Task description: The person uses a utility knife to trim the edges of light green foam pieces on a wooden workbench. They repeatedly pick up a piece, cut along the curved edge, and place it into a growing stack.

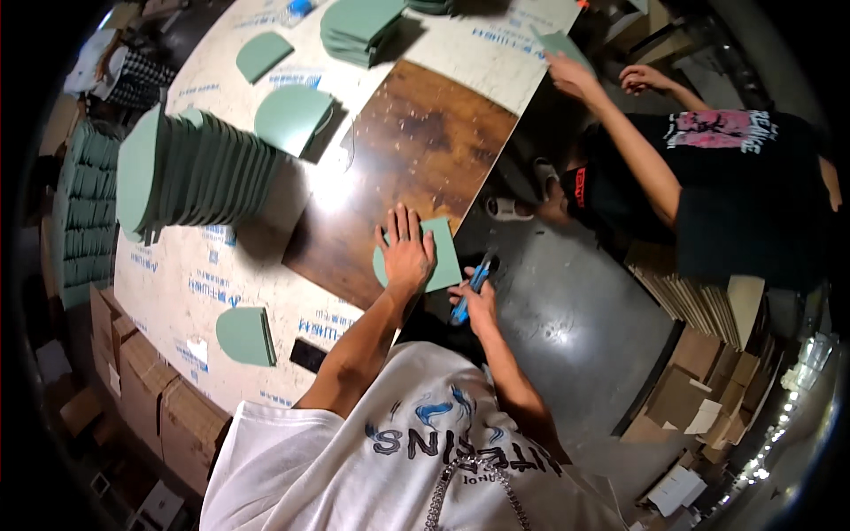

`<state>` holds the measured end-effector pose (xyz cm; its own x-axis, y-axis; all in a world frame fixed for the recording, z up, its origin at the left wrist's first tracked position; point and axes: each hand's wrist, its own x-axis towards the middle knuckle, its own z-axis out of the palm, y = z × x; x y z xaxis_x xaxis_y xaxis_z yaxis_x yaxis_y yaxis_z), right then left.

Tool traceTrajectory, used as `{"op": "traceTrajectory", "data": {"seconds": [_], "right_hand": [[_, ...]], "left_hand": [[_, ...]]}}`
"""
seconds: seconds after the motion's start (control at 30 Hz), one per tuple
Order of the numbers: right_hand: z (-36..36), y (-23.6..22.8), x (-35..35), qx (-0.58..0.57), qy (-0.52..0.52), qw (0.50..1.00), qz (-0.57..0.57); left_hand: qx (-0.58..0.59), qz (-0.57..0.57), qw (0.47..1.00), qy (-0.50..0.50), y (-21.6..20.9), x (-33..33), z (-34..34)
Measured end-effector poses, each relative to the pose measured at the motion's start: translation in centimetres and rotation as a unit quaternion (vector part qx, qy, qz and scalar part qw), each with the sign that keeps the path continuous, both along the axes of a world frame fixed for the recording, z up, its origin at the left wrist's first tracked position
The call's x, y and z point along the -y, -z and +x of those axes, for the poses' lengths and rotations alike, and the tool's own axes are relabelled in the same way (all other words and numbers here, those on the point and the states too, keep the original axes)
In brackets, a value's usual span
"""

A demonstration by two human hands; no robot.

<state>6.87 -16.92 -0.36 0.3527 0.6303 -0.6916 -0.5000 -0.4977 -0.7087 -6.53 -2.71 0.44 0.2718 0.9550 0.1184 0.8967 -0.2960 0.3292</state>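
Observation:
My left hand [407, 257] lies flat, fingers stretched out, on a light green panel [445, 257] with one rounded side. The panel rests at the near right edge of a dark brown wood-look board [425, 124], its straight side toward the table edge. My right hand [481, 310] is closed around a blue utility knife [479, 276] just off the panel's right corner, beyond the table edge. Whether the blade is out, I cannot tell. Knife and panel look close together, but contact between them is not clear.
Tall leaning stack of green panels [204, 173] at left; smaller stack [359, 31] at the far side. Loose panels [243, 336] and a black phone [308, 355] lie on the white table [168, 283]. At right, a co-worker's hand [574, 78] holds another panel. Cardboard boxes [146, 380] stand around.

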Motion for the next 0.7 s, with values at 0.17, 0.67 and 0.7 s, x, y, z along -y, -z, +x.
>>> {"op": "traceTrajectory", "data": {"seconds": [0.17,0.67,0.7], "right_hand": [[-2.1,-0.2,-0.5,-0.007,0.041,0.997,0.068],[1.4,-9.4,-7.4,0.128,-0.013,0.980,0.151],[0.7,-8.3,-7.5,0.110,-0.010,0.980,0.164]], "left_hand": [[0.024,0.002,1.000,-0.008,0.5,-0.1,0.2],[0.535,-0.544,0.642,-0.074,-12.4,-5.4,-9.4],[0.532,-0.520,0.666,-0.051,-12.6,-5.8,-9.9]]}}
